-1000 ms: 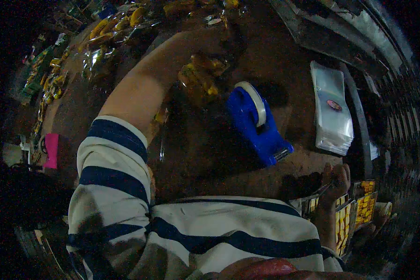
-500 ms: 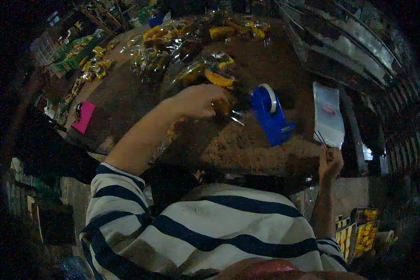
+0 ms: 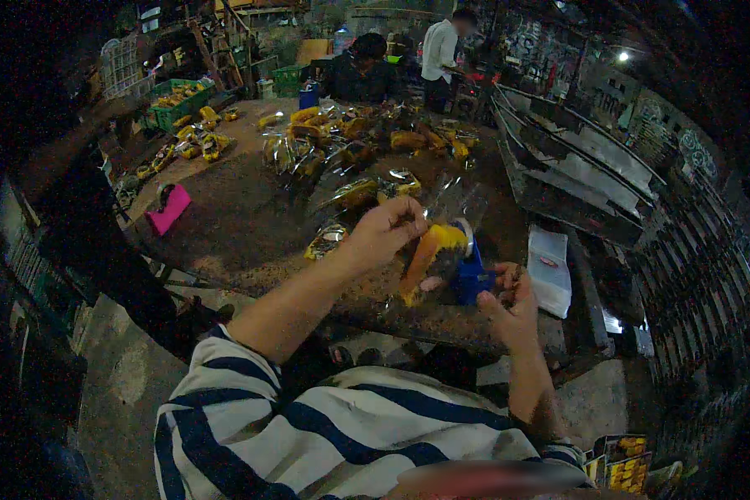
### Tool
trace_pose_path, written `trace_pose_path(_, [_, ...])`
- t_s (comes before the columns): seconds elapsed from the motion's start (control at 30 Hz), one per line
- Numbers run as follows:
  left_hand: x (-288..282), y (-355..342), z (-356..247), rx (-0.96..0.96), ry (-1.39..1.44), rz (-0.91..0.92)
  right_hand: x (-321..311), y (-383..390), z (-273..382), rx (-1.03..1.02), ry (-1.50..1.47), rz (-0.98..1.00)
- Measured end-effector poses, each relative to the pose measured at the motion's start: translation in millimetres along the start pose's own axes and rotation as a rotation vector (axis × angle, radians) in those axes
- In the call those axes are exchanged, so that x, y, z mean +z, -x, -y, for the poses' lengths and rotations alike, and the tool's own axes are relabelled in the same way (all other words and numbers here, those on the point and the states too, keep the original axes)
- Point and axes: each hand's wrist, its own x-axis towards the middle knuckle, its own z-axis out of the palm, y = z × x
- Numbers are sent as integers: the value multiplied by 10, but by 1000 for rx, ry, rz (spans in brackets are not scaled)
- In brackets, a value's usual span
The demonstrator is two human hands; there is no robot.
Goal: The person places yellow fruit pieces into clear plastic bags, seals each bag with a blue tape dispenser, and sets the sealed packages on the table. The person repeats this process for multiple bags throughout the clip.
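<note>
My left hand (image 3: 400, 221) pinches the upper end of a clear plastic bag (image 3: 425, 258) with a yellow-orange item inside, hanging over the brown tabletop (image 3: 233, 217). Just behind the bag stands a blue tape dispenser (image 3: 475, 279) with a pale roll, partly hidden by it. My right hand (image 3: 512, 296) is beside the dispenser's right end, fingers curled together; what they hold is too small to make out. A stack of clear flat bags (image 3: 548, 271) lies right of that hand.
Piles of bagged yellow items (image 3: 358, 129), a green crate (image 3: 179, 104) and a pink object (image 3: 168, 210) occupy the table's back and left. Metal trays (image 3: 575, 175) line the right. Two people (image 3: 362, 75) (image 3: 437, 58) are beyond the table. Yellow-filled packs (image 3: 625, 462) are low right.
My left hand has moved rightward with the bagged item. My right hand has moved left to the dispenser. The view has tilted up, showing the people and background.
</note>
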Motion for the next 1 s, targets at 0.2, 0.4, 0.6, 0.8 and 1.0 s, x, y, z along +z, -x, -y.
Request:
trace_pose_path(0.2, [278,746,-154,-147,585,173,418,103,206,199,-596,158])
trace_pose_path(0.4, [404,1074,-109,-251,535,310,569,67,310,124,-520,64])
trace_pose_path(0.6, [377,1067,-106,-171,584,316,89,-150,614,-29,142,20])
trace_pose_path(0.8, [302,1058,-10,-321,549,373,-98,-475,1122,-231,591,85])
trace_pose_path(1.0, [138,952,216,-264,679,2,-249,-827,1331,-180,763,134])
